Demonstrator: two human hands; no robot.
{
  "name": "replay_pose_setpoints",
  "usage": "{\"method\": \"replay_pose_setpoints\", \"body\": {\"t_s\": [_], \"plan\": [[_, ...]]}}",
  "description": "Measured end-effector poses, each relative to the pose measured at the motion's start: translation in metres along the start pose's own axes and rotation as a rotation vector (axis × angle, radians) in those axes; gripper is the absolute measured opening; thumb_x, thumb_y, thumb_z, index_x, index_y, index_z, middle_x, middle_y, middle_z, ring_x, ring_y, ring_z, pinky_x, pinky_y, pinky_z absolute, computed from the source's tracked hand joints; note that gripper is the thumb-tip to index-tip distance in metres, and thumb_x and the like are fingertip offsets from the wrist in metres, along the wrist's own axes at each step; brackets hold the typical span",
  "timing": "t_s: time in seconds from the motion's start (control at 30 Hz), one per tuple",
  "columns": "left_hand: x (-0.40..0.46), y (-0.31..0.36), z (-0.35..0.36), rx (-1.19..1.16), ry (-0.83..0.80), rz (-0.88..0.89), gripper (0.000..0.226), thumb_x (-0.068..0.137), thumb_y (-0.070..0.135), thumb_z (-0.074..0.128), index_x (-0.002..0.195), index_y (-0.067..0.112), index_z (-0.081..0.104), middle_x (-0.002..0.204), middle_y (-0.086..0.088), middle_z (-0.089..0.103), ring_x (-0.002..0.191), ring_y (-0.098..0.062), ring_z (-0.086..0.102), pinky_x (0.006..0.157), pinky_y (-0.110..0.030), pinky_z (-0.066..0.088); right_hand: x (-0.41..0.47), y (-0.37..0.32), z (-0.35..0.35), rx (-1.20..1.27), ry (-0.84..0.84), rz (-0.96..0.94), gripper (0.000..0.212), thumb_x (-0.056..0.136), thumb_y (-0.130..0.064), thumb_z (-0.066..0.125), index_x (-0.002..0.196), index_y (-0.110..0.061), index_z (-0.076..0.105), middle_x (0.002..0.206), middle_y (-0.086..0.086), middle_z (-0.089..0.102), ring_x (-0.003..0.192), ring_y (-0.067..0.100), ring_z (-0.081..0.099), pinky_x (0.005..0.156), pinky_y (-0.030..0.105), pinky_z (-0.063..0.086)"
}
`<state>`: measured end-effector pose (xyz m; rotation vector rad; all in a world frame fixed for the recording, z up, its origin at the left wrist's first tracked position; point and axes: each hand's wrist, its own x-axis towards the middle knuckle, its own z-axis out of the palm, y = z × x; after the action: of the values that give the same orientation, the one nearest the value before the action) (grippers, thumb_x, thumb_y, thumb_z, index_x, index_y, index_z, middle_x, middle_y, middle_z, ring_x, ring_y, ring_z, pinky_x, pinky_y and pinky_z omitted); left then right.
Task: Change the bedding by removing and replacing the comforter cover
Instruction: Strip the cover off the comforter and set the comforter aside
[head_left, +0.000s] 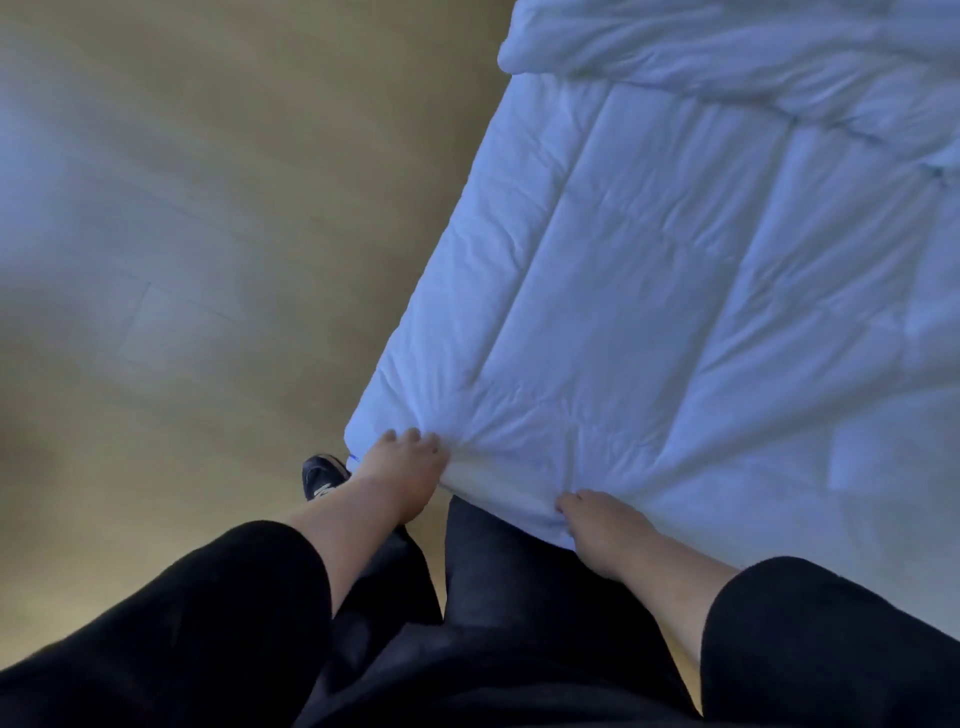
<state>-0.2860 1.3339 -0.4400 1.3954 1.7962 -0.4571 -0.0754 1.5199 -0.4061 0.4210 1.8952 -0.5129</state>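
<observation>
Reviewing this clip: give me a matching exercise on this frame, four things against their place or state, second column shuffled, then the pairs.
Things:
1. left hand
2. right hand
3. shoe
4. bunched bedding

Places or states:
A. on the wooden floor, beside the comforter's near corner
B. gripping the comforter right at its near corner
C. heaped at the far end, top of the view
D. gripping the comforter's near edge, further along from the corner

Pairs: 1-B, 2-D, 3-A, 4-C

Comforter (675, 291) cut off R edge
</observation>
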Motion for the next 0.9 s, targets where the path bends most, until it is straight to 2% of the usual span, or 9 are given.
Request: {"method": "replay_pose_setpoints", "body": {"t_s": [0.03, 0.1, 0.2, 0.3, 0.47, 0.57, 0.67, 0.77, 0.9], "plan": [[-0.006, -0.007, 0.007, -0.016, -0.018, -0.048, 0.035, 0.094, 0.017, 0.045, 0.129, 0.018, 0.044, 0.131, -0.004, 0.044, 0.119, -0.026, 0.045, 0.093, -0.039, 0.038, -0.001, -0.006, 0.008, -0.009, -0.02, 0.015, 0.038, 0.098, -0.022, 0.046, 0.135, -0.019, 0.045, 0.128, 0.009, 0.053, 0.117, 0.031, 0.053, 0.091, 0.038, 0.046], [-0.019, -0.024, 0.015, -0.057, -0.047, -0.107, 0.037, 0.093, 0.019, 0.046, 0.13, 0.018, 0.043, 0.132, -0.003, 0.044, 0.121, -0.024, 0.045, 0.095, -0.038, 0.04, 0.001, -0.02, 0.008, 0.008, -0.053, 0.052, 0.051, 0.1, -0.032, 0.047, 0.147, -0.019, 0.036, 0.14, 0.01, 0.048, 0.125, 0.031, 0.05, 0.1, 0.04, 0.044], [-0.042, -0.05, 0.013, -0.087, -0.08, -0.129, 0.035, 0.095, 0.025, 0.048, 0.13, 0.018, 0.045, 0.134, -0.002, 0.047, 0.124, -0.024, 0.046, 0.099, -0.037, 0.04, 0.004, -0.041, -0.02, 0.063, -0.051, 0.058, 0.052, 0.1, -0.032, 0.046, 0.15, -0.02, 0.036, 0.147, 0.007, 0.045, 0.13, 0.027, 0.048, 0.103, 0.036, 0.042], [-0.076, -0.076, 0.0, -0.106, -0.036, -0.162, 0.035, 0.095, 0.022, 0.045, 0.129, 0.019, 0.046, 0.135, -0.002, 0.049, 0.126, -0.024, 0.047, 0.101, -0.036, 0.039, -0.007, -0.067, -0.062, 0.056, 0.028, 0.109, 0.05, 0.102, -0.028, 0.041, 0.152, -0.022, 0.035, 0.151, 0.003, 0.042, 0.133, 0.025, 0.046, 0.104, 0.036, 0.041], [-0.162, -0.133, -0.047, -0.296, 0.168, -0.196, 0.038, 0.098, 0.03, 0.046, 0.133, 0.017, 0.047, 0.14, -0.004, 0.048, 0.129, -0.026, 0.046, 0.101, -0.04, 0.042, -0.039, -0.15, -0.129, -0.032, 0.187, 0.156, 0.047, 0.103, -0.032, 0.04, 0.148, -0.018, 0.037, 0.145, 0.005, 0.047, 0.127, 0.028, 0.05, 0.102, 0.039, 0.044], [-0.226, -0.174, -0.073, -0.404, 0.255, -0.247, 0.048, 0.098, 0.036, 0.046, 0.144, 0.02, 0.042, 0.145, -0.004, 0.046, 0.131, -0.026, 0.047, 0.102, -0.039, 0.043, -0.052, -0.228, -0.164, 0.031, 0.317, 0.053, 0.048, 0.102, -0.035, 0.043, 0.148, -0.02, 0.039, 0.144, 0.003, 0.048, 0.127, 0.026, 0.049, 0.101, 0.039, 0.043], [-0.278, -0.215, -0.086, -0.431, 0.314, -0.307, 0.049, 0.099, 0.039, 0.046, 0.144, 0.021, 0.043, 0.143, -0.002, 0.048, 0.125, -0.024, 0.052, 0.1, -0.036, 0.045, -0.062, -0.29, -0.199, 0.135, 0.443, -0.046, 0.048, 0.099, -0.034, 0.045, 0.145, -0.021, 0.044, 0.135, 0.002, 0.055, 0.117, 0.023, 0.054, 0.094, 0.036, 0.046], [-0.303, -0.246, -0.102, -0.405, 0.342, -0.35, 0.047, 0.1, 0.039, 0.044, 0.144, 0.022, 0.044, 0.142, -0.001, 0.048, 0.122, -0.024, 0.053, 0.1, -0.037, 0.046, -0.068, -0.32, -0.229, 0.214, 0.484, -0.079, 0.052, 0.098, -0.037, 0.048, 0.147, -0.022, 0.042, 0.128, 0.001, 0.058, 0.106, 0.022, 0.061, 0.093, 0.038, 0.05], [-0.3, -0.271, -0.136, -0.323, 0.362, -0.313, 0.042, 0.103, 0.028, 0.039, 0.144, 0.023, 0.044, 0.145, -0.003, 0.046, 0.129, -0.023, 0.048, 0.103, -0.037, 0.042, -0.065, -0.329, -0.261, 0.323, 0.54, -0.087, 0.05, 0.099, -0.034, 0.05, 0.147, -0.022, 0.042, 0.128, 0.003, 0.058, 0.1, 0.024, 0.063, 0.09, 0.037, 0.053]]}}
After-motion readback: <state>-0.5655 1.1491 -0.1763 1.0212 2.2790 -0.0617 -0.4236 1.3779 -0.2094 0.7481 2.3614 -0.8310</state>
